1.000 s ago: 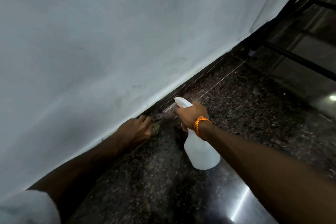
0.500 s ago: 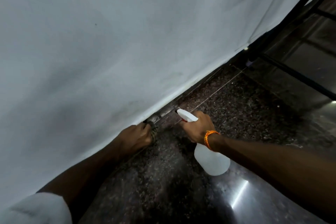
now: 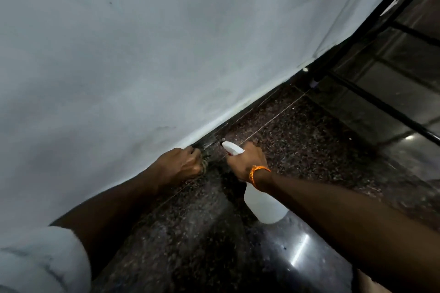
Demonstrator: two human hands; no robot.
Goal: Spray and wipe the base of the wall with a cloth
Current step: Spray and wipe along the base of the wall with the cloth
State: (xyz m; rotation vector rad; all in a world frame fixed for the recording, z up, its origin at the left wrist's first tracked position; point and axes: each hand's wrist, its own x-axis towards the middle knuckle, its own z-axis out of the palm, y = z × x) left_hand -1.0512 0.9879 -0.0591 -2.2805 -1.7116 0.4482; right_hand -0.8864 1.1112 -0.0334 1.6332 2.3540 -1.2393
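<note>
My left hand point(image 3: 182, 165) is closed around a small dark cloth point(image 3: 204, 166), pressed against the dark skirting strip point(image 3: 240, 115) at the foot of the white wall point(image 3: 166, 54). Most of the cloth is hidden inside the fist. My right hand point(image 3: 247, 162), with an orange thread band on the wrist, grips the neck of a white spray bottle point(image 3: 263, 204). Its nozzle point(image 3: 229, 147) points at the skirting just right of the cloth. The bottle's body hangs tilted below the wrist, above the floor.
The floor point(image 3: 309, 150) is dark speckled polished stone with thin joint lines and bright light reflections. A black metal frame point(image 3: 381, 104) with bars stands at the right, where the wall ends. My white sleeve point(image 3: 35, 261) fills the lower left corner.
Both hands have shifted slightly right along the wall base. The bottle nozzle has tipped lower towards the skirting, close to the cloth hand.
</note>
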